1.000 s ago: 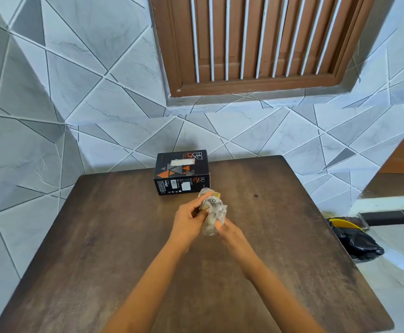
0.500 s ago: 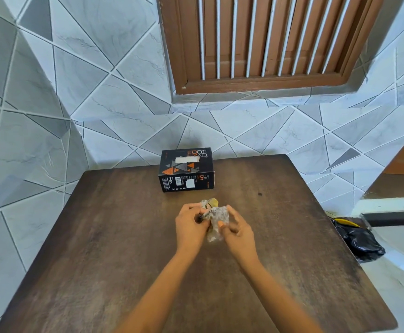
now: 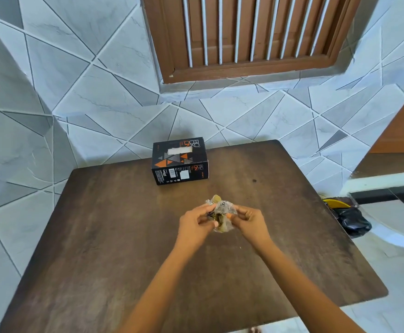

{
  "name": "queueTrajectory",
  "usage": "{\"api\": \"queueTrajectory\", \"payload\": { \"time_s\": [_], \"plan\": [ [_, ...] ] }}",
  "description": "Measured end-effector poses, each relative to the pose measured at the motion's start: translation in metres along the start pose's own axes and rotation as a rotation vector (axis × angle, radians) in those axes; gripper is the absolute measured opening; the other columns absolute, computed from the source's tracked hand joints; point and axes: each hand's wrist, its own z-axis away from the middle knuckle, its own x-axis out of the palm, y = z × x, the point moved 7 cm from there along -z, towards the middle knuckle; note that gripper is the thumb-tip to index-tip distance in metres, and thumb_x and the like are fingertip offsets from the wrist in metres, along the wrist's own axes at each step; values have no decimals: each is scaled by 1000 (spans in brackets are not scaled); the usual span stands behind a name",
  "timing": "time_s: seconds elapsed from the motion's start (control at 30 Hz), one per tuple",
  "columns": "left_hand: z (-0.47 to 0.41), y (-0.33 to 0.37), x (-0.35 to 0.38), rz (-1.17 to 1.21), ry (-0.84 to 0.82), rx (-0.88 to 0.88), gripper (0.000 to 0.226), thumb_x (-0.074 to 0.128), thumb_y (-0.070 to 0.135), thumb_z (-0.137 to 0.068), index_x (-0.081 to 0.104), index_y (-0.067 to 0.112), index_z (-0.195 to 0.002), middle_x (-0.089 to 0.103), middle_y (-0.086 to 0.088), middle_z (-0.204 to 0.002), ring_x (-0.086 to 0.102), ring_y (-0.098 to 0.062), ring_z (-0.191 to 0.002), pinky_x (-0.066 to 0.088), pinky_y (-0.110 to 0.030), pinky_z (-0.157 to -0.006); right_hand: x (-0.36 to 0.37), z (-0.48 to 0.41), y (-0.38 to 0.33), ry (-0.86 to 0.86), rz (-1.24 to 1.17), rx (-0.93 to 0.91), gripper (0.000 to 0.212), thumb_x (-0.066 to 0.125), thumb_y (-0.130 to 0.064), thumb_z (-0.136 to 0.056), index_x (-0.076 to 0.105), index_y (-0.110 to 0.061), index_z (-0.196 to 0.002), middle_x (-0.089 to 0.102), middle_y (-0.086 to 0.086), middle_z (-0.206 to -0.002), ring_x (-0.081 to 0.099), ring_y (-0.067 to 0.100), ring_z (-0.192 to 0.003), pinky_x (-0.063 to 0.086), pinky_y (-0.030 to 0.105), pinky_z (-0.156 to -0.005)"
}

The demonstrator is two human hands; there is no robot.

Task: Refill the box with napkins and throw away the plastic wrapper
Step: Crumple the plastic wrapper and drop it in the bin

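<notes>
wall (image 3: 80,97): pale tiles cut into angled shapes, running behind the desk and round its left side.
window (image 3: 251,34): brown wooden frame with white bars, set in the wall above the desk.
desk (image 3: 114,236): dark brown wooden top; it carries the box near its far edge, and the middle under the hands is bare.
bin (image 3: 347,218): a black bag with a yellow rim showing, on the floor just off the desk's right edge; most likely where the wrapper belongs.
box (image 3: 179,161): black carton with orange and grey triangles, upright near the far edge, white napkin showing through the slot on top, so the refill looks done.
left hand (image 3: 196,222): fingers curled shut on the left side of the wrapper.
right hand (image 3: 249,218): fingers pinched shut on the right side of the wrapper.
wrapper (image 3: 220,215): clear crumpled plastic with some dark print, held between both hands above the middle of the desk, well apart from the box.
step in hand: squashing the wrapper into a small wad, by my reading.
doing it well: press the air out and fold the loose ends inward so thin plastic does not spring back open; pass the wad to the right hand alone, nearer the bin, and release it low over the bag, since light plastic drifts.
</notes>
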Motion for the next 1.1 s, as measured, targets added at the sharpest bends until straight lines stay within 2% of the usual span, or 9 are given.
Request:
{"api": "queueTrajectory", "payload": {
  "time_s": [0.1,0.2,0.33,0.43,0.53,0.7,0.9,1.03,1.1],
  "plan": [
    [-1,4,6,29,82,-10,41,66,-5,-75,68,16,-110,68,-4,-113,64,-14,-91,53,-34,-91,-12,4,3,6,-51,12,26,56,5,-85,67,-4,-107,72,15,-97,69,16,-80,57,30,-77],
    [-5,9,26,135,61,-48,40,70,-5,-72,69,25,-98,71,-7,-107,66,-21,-93,56,-38,-86,-36,8,4,17,-105,29,28,54,7,-85,64,-2,-110,74,3,-88,69,7,-75,57,22,-71],
    [-5,29,72,214,-25,-34,35,68,-3,-76,68,26,-96,68,-3,-107,64,-13,-90,56,-18,-69,-85,13,6,29,-149,28,31,51,9,-86,62,-11,-107,74,-15,-70,68,0,-67,55,15,-63],
    [-4,46,119,222,-80,-19,33,67,-1,-78,68,26,-97,67,1,-108,62,-11,-97,54,-21,-79,-134,19,13,69,-167,23,31,51,10,-86,63,-12,-102,73,-16,-68,67,-1,-65,54,14,-62],
    [-4,64,178,220,-114,-4,34,65,-4,-79,68,20,-102,67,1,-107,62,-6,-92,55,-17,-77,-195,24,23,119,-173,20,31,52,10,-85,65,-16,-99,74,-14,-71,68,1,-67,55,16,-65],
    [-2,104,308,203,-152,0,35,60,-11,-80,65,5,-110,63,3,-103,60,4,-76,50,-6,-58,-326,41,50,222,-189,59,27,53,7,-86,62,1,-110,73,1,-85,68,4,-69,57,23,-70],
    [5,131,438,214,-228,-52,26,60,-3,-84,65,4,-109,65,-7,-98,61,-15,-84,53,-25,-82,-453,65,76,368,-170,118,28,55,3,-85,66,-9,-108,69,5,-91,63,3,-70,55,22,-68],
    [3,140,494,270,-187,-106,9,62,9,-86,69,12,-91,67,-5,-91,61,-10,-72,54,-9,-62,-506,69,92,430,-148,176,25,59,-1,-83,68,-9,-105,68,2,-87,62,19,-80,56,39,-80],
    [-6,137,512,268,-163,-133,10,62,7,-86,69,6,-94,66,-6,-90,61,-9,-69,51,-7,-56,-522,66,100,446,-143,195,23,61,-1,-82,68,-6,-103,67,4,-84,60,19,-76,55,38,-76]
  ]
}}
